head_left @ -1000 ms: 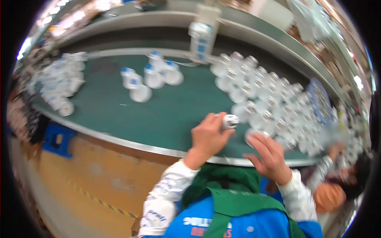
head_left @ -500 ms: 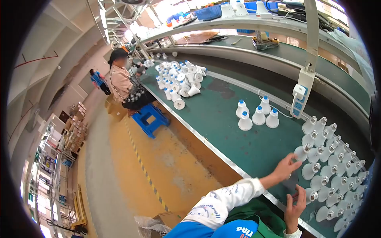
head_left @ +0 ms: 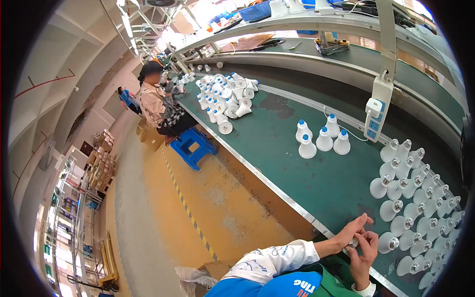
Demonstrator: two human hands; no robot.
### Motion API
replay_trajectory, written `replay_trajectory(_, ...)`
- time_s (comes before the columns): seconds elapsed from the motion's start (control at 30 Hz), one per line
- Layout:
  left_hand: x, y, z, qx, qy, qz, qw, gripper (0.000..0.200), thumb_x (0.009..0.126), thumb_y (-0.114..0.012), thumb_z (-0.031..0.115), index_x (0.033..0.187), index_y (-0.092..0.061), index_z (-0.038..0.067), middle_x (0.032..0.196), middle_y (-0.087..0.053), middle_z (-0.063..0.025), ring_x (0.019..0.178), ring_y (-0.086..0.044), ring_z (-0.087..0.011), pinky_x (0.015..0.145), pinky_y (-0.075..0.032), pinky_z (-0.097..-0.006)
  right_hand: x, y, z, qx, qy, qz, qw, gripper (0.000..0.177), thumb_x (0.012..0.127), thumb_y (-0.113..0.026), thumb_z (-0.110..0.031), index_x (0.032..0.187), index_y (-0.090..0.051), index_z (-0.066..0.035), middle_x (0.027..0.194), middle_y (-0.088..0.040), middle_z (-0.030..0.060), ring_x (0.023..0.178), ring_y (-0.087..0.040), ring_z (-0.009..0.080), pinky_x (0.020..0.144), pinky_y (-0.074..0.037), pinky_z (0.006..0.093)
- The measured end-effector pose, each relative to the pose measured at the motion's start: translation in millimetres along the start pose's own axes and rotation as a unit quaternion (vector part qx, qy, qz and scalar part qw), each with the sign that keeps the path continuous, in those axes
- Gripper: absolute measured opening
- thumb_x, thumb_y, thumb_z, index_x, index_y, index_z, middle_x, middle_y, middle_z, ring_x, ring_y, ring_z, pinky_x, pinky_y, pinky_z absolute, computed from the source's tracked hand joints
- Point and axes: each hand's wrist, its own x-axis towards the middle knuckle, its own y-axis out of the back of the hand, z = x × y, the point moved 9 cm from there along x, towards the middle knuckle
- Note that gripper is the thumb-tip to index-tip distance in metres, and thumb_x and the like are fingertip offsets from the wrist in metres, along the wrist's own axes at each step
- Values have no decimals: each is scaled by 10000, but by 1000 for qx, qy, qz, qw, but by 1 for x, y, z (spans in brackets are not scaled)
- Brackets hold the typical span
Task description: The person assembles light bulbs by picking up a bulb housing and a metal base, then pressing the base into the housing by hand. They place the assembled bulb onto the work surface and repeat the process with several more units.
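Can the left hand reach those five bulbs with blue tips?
Probably yes, with a stretch: only bare green tabletop lies between the left hand and the blue-tipped bulbs. It seems busy at something silvery, though.

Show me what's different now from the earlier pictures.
Since the last picture, the left hand has drawn back from the silver-topped bulbs toward the near edge of the table, meeting the right hand. A small round metallic thing now shows between their fingers. The five blue-tipped bulbs stand as they were.
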Motion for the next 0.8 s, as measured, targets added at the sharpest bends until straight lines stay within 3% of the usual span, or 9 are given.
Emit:
replay_trajectory(0.17,1,10,-12,-51,36,9,998,551,899,-305,568,1006,-494,62,531,-371,52,453,-369,-39,401,-279,-206,-5,16,5,96,-22,72,993,334,644,-617,-23,972,-564,9,972,-466,113,869,-491,202,760,-406,287)
replay_trajectory(0.23,-3,18,10,-20,-26,43,999,436,911,-401,471,973,-517,56,561,-400,41,445,-386,-40,390,-293,-200,-6,18,9,134,-25,78,988,339,679,-592,-8,1012,-532,4,1028,-475,133,873,-508,195,779,-413,288)
replay_trajectory(0.3,-6,43,60,31,-120,144,982,167,844,-594,189,937,-539,62,661,-495,20,477,-439,-41,404,-328,-194,-9,22,17,215,-28,89,972,353,749,-543,23,1092,-468,-5,1139,-493,171,881,-541,179,817,-426,291)
replay_trajectory(0.37,-18,82,117,162,-258,263,916,186,785,-629,74,944,-534,58,682,-500,25,515,-433,-31,436,-352,-188,-12,20,21,194,-74,63,976,356,746,-553,59,1083,-455,-1,1106,-522,155,852,-548,162,780,-440,282)
replay_trajectory(0.5,-43,175,192,288,-369,478,743,342,713,-684,55,1004,-505,46,678,-490,16,558,-469,-68,493,-401,-207,-22,32,28,89,-28,53,994,322,732,-538,91,1040,-500,4,1085,-528,124,843,-544,145,753,-453,269)
replay_trajectory(0.57,-40,208,207,286,-342,502,742,449,668,-731,111,1045,-498,41,727,-496,-7,655,-507,-109,590,-437,-243,-25,34,23,34,-6,44,998,318,733,-532,93,1038,-513,6,1082,-525,113,846,-542,140,752,-456,266)
replay_trajectory(0.63,-28,228,222,429,-276,532,676,557,632,-771,226,1081,-502,35,795,-522,-53,740,-521,-170,680,-440,-296,-32,34,40,137,-133,75,979,371,746,-515,81,1110,-508,8,1078,-517,103,865,-544,141,759,-461,266)
replay_trajectory(0.77,12,255,225,553,-248,492,626,546,610,-762,367,1002,-583,31,908,-510,-155,825,-527,-308,724,-443,-400,-37,28,47,215,-186,55,957,418,761,-506,52,1177,-491,9,1062,-517,110,844,-563,151,740,-474,268)
replay_trajectory(0.8,13,248,229,541,-240,481,647,486,626,-754,352,944,-604,16,904,-507,-153,822,-525,-305,725,-440,-390,-36,30,44,170,-173,43,969,418,757,-519,51,1172,-494,9,1036,-530,112,824,-569,152,727,-475,265)
